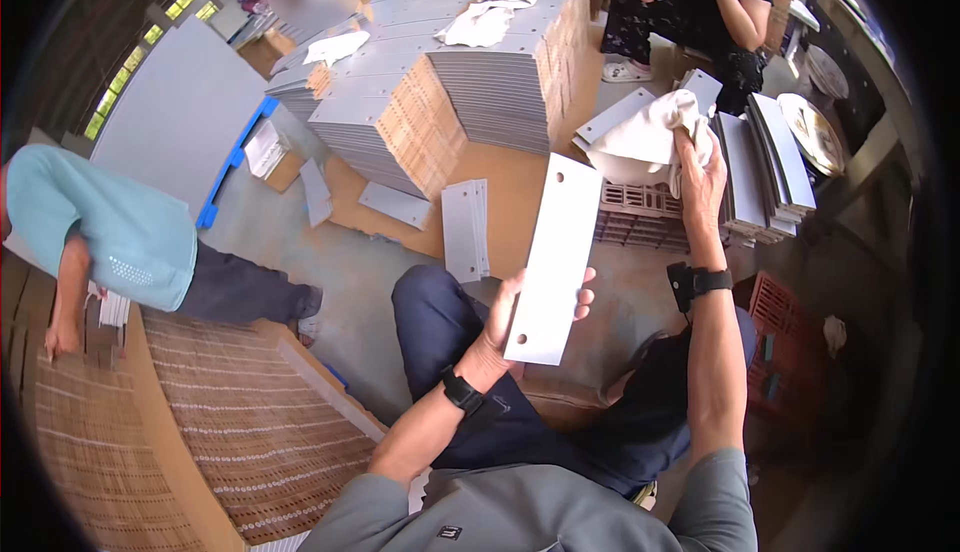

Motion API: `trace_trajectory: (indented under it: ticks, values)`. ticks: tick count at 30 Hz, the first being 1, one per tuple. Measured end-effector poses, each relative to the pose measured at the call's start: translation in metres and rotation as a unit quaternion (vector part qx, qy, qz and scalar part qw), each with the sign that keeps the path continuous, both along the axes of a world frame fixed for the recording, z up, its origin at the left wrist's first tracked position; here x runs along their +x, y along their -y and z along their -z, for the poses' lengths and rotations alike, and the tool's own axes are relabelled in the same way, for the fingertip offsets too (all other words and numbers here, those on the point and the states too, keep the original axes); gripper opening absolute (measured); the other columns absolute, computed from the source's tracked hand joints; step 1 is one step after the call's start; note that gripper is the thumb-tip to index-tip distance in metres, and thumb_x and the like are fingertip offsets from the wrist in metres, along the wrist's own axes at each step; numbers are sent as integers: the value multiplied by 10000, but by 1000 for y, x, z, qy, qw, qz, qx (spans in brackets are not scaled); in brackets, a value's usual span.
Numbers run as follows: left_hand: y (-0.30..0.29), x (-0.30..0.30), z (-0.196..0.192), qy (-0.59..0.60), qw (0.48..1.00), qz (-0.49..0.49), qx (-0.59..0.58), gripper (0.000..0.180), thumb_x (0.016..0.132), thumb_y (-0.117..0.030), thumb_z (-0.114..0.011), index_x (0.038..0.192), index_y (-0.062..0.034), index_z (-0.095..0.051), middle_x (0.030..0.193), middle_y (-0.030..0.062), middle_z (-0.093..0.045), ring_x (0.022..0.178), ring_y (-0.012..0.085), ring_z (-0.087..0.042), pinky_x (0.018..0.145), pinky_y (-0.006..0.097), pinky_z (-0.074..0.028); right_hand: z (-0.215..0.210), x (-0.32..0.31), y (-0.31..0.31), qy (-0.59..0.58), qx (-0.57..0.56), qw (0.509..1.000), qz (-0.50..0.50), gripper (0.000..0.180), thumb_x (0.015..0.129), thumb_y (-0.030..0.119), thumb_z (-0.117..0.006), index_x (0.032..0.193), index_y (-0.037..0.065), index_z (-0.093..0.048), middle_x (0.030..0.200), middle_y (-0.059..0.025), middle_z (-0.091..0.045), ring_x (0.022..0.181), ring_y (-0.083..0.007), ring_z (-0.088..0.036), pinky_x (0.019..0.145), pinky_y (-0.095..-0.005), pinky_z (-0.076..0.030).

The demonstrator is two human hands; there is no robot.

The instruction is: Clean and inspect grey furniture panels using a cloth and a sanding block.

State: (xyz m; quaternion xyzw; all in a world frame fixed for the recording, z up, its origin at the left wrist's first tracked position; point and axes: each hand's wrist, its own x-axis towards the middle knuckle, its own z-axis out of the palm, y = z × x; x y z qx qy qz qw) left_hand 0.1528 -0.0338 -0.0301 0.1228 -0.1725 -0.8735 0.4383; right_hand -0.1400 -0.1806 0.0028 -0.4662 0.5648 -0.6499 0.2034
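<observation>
My left hand (505, 314) is closed round the lower part of a flat white board (556, 252) with a hole near each end. The board stands tilted up in front of my knees, its broad face toward me. Farther right and higher, my right hand (703, 177) grips a crumpled white cloth (650, 140). That cloth hangs over a brown plastic crate (640, 214), apart from the board. A few more boards (614, 115) show behind the cloth.
Tall stacks of grey boards (495, 92) stand ahead, with white rags (490, 12) on top. Loose boards (465, 227) lie on cardboard before them. More boards (765, 167) are piled at right, near a red crate (775, 302). One person (120, 227) bends at left; another (735, 2) sits far right.
</observation>
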Motion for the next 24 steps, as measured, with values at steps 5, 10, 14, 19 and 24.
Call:
trace_trajectory:
  ticks: [5, 10, 14, 19, 24]
  values:
    - [10, -9, -1, -24, 1000, 11, -12, 759, 1027, -441, -466, 1559, 86, -342, 1534, 310, -460, 1252, 425, -610, 1097, 505, -511, -11, -12, -20, -112, -86, 989, 54, 573, 950, 335, -776, 1386, 12, -590, 1281, -154, -640, 1185, -267, -636, 1036, -378, -485]
    - [18, -19, 2, 4, 1000, 11, -2, 777, 1031, -505, -459, 1569, 47, -356, 1529, 303, -467, 1244, 407, -616, 1046, 497, -545, -31, 25, -35, -191, -137, 971, -38, 500, 867, 149, -760, 1341, 58, -628, 1238, -171, -647, 1191, -339, -603, 1055, -433, -476]
    - [40, -34, -17, 48, 998, -8, -36, 720, 1039, -536, -466, 1511, 8, -440, 1390, 258, -594, 1139, 363, -678, 965, 459, -600, -23, 63, -47, -271, -103, 933, -211, 428, 866, 125, -751, 1279, 62, -659, 1197, -118, -677, 1184, -336, -582, 1041, -439, -481]
    - [82, -29, -30, 105, 989, -97, -47, 706, 1054, -546, -439, 1475, 20, -473, 1300, 219, -651, 1122, 296, -682, 982, 429, -590, -2, 82, -87, -220, -124, 827, -502, 469, 788, 66, -770, 1246, 99, -680, 1196, -82, -663, 1192, -315, -602, 1043, -428, -497]
    - [108, -2, -43, 69, 981, -137, -117, 746, 1036, -520, -438, 1521, 47, -417, 1437, 259, -559, 1175, 342, -632, 1028, 451, -545, 28, 78, -136, -420, 43, 666, -615, 447, 753, 88, -819, 1186, 141, -723, 1164, -64, -671, 1166, -317, -615, 1031, -431, -509]
